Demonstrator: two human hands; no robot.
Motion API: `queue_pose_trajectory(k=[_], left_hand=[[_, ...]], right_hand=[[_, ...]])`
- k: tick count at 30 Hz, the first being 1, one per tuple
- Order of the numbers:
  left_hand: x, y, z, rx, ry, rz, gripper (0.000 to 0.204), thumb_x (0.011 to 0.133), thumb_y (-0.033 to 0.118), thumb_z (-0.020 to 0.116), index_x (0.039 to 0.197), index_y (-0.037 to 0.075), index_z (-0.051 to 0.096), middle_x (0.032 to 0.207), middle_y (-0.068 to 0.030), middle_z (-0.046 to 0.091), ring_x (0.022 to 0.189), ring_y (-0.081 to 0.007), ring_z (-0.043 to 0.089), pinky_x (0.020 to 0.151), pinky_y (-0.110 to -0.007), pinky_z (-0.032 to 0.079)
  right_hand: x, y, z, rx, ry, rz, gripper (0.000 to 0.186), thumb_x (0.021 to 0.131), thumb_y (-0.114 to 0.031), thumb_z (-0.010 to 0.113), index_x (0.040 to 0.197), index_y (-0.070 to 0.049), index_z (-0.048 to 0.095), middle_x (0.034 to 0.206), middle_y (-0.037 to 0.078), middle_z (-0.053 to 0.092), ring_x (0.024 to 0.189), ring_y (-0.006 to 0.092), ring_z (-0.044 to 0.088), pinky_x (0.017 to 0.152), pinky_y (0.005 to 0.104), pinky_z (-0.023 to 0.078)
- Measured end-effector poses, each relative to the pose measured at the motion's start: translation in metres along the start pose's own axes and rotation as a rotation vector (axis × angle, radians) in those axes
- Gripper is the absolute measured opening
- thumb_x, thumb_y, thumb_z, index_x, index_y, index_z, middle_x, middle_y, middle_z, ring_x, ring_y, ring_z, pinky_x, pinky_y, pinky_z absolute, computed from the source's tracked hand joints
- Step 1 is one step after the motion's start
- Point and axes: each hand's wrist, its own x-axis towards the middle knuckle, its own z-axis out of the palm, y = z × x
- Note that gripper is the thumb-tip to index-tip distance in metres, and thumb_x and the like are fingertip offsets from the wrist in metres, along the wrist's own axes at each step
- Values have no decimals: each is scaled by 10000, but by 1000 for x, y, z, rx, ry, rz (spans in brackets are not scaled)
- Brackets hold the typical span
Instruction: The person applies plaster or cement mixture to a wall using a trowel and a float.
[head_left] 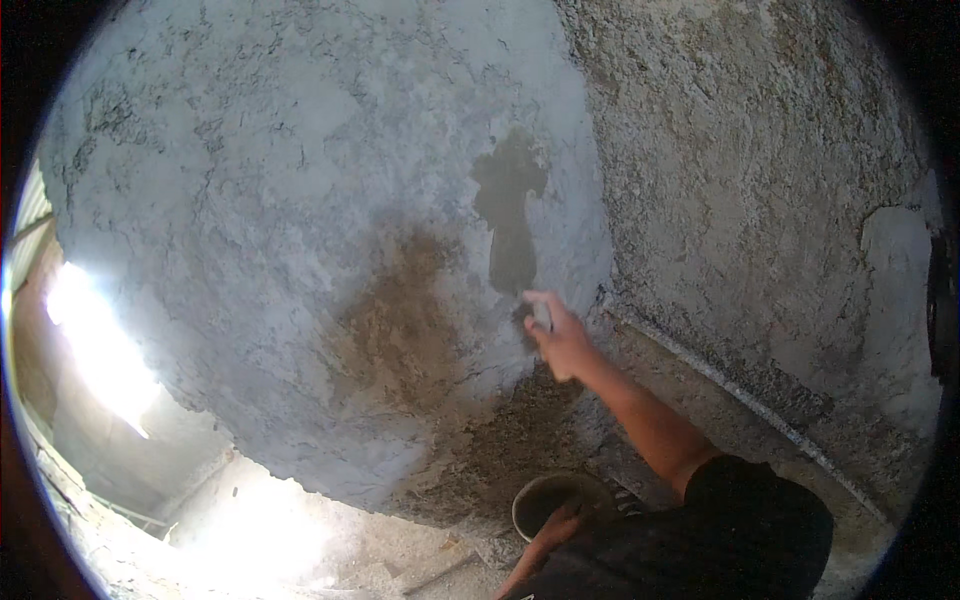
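My right hand (562, 340) is raised to the wall, its fingers closed round the pale handle of a trowel (542, 314). The trowel's blade is mostly hidden and seems to lie edge-on against the wall. Just above it, a wet, darker grey patch of fresh plaster (512, 220) runs up the grey plastered wall (300, 180). Low down and close to my body is a round bucket (516, 510) with a pale rim and a dark inside. My left hand (565, 522) grips it near the rim, fingers partly in shadow.
A rough, unsmoothed wall (740, 180) meets the plastered one at a corner on the right. Along its foot slants a long pale pipe or rod (750, 400). Brown staining (400, 310) marks the plaster's lower middle. Bright light enters through an opening (100, 345) at far left.
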Motion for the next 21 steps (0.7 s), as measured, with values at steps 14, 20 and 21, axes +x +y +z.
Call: queue_pose_trajectory(k=[14, 20, 21], left_hand=[[5, 30, -11, 107, -98, 18, 727, 915, 570, 484, 1393, 26, 421, 1427, -206, 423, 1305, -377, 406, 1075, -464, 331], [44, -57, 4, 24, -111, 177, 643, 945, 490, 478, 1393, 32, 420, 1425, -196, 428, 1323, -369, 388, 1084, -462, 323], [54, -66, 6, 33, -124, 197, 643, 945, 490, 478, 1393, 32, 420, 1425, -196, 428, 1323, -369, 388, 1084, -462, 323]], right_hand=[[17, -10, -39, 273, 177, -111, 418, 947, -193, 568, 1339, -161, 428, 755, 63, 556, 526, 150, 525, 482, 321, 465], [-20, -7, 23, 192, -142, -21, 395, 957, -239, 566, 1308, -130, 423, 949, 169, 600, 549, 188, 554, 467, 345, 478], [-45, 7, 32, 169, -217, -81, 405, 960, -260, 559, 1320, -132, 424, 978, 174, 607, 542, 175, 552, 471, 336, 483]])
